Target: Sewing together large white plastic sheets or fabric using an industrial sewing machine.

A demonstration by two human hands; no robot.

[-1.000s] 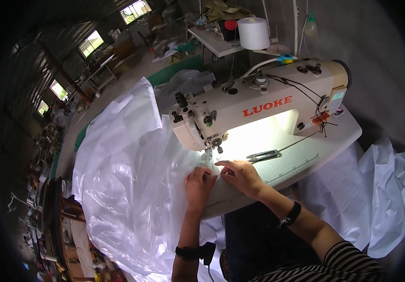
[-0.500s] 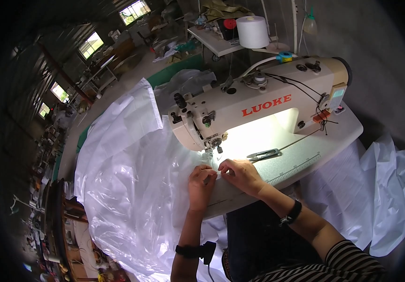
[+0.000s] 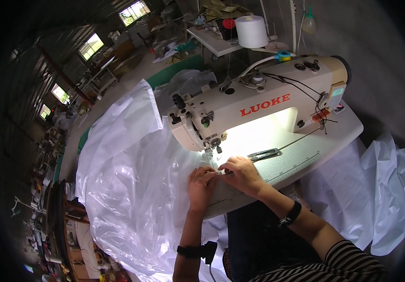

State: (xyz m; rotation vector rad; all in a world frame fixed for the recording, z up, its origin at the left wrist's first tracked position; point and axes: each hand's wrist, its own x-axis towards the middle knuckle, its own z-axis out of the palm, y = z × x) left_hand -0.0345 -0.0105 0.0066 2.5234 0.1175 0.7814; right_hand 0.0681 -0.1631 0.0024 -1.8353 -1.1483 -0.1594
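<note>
Both hands have crept closer to the needle: left hand [image 3: 201, 184] and right hand [image 3: 241, 172] sit together, pressing thin translucent white plastic sheeting [image 3: 132, 188] flat on the counter [image 3: 306, 155]. Just beyond the fingertips stands a cream industrial sewing machine [image 3: 259, 103], so the seam feeds straight.

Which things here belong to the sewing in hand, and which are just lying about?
In the job:
left hand and right hand, pressing the clear plastic sheet
sewing machine

Lying about:
thread snips on the machine table
white thread cone
white sheeting at right
</note>
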